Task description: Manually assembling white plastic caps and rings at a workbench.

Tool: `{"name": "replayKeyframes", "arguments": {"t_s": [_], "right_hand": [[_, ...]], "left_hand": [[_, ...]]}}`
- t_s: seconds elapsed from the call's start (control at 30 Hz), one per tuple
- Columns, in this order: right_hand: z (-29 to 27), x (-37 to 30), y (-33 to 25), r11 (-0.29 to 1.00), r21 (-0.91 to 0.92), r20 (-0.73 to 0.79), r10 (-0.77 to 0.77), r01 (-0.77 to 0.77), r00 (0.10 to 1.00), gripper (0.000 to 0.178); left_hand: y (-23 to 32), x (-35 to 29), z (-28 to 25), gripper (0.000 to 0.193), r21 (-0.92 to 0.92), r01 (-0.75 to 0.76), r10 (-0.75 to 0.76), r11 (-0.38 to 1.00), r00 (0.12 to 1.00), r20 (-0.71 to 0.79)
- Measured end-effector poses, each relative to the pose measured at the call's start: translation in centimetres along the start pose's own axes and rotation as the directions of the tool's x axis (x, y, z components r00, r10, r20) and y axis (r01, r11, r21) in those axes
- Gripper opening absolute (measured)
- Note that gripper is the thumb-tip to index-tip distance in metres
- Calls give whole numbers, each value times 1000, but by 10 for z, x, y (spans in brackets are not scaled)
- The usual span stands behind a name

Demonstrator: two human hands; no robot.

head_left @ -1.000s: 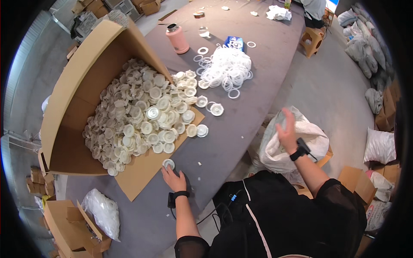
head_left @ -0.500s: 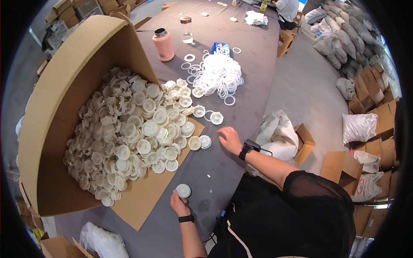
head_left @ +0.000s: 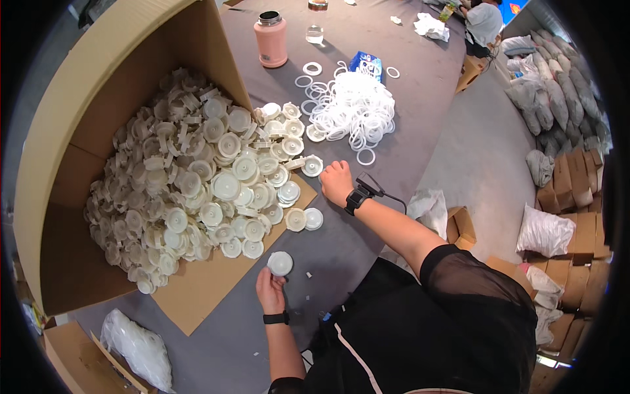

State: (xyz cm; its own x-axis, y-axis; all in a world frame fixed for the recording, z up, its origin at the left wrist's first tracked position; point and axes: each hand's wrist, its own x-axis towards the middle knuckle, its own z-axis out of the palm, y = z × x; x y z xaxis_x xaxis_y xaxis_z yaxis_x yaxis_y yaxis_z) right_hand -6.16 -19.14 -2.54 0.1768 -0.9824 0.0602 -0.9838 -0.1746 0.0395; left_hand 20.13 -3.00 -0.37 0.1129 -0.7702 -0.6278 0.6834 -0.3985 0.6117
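Observation:
My left hand [head_left: 270, 289] holds a round white plastic cap [head_left: 280, 263] by its edge, low over the grey table's near part. Farther off, my right hand [head_left: 336, 182] has its fingers curled down at the tabletop, and what lies under them is hidden. Just left of those fingertips rests another white cap [head_left: 312, 165]. Two caps lie side by side between my hands, a cream one [head_left: 295, 220] and a whiter one [head_left: 313, 218]. A heap of white rings [head_left: 357, 108] lies beyond my right hand.
A big tipped cardboard box [head_left: 72, 141] spills a large pile of caps [head_left: 190, 187] onto its flap at left. Behind stand a pink bottle [head_left: 272, 41], a clear jar [head_left: 315, 33] and a blue packet [head_left: 366, 64]. A plastic bag [head_left: 136, 351] lies near left.
My right hand has moved forward and left, onto the spot where a cap and a ring lay, and its fingers have curled. The left hand still holds its cap. The whole view has shifted.

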Motion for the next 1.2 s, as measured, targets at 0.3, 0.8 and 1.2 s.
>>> {"name": "replayKeyframes", "arguments": {"t_s": [0.3,0.8,1.2], "right_hand": [[0,11,25,993,82,127,-99,89,987,10],[-17,-74,61,306,944,144,-60,-119,988,14],[-9,-91,76,856,510,-145,-13,86,989,30]], "left_hand": [[-41,9,32,14,193,80,-125,978,964,234],[-67,41,144,19,812,-551,60,-193,819,571],[-80,104,184,9,506,-746,38,-432,546,837]]}}
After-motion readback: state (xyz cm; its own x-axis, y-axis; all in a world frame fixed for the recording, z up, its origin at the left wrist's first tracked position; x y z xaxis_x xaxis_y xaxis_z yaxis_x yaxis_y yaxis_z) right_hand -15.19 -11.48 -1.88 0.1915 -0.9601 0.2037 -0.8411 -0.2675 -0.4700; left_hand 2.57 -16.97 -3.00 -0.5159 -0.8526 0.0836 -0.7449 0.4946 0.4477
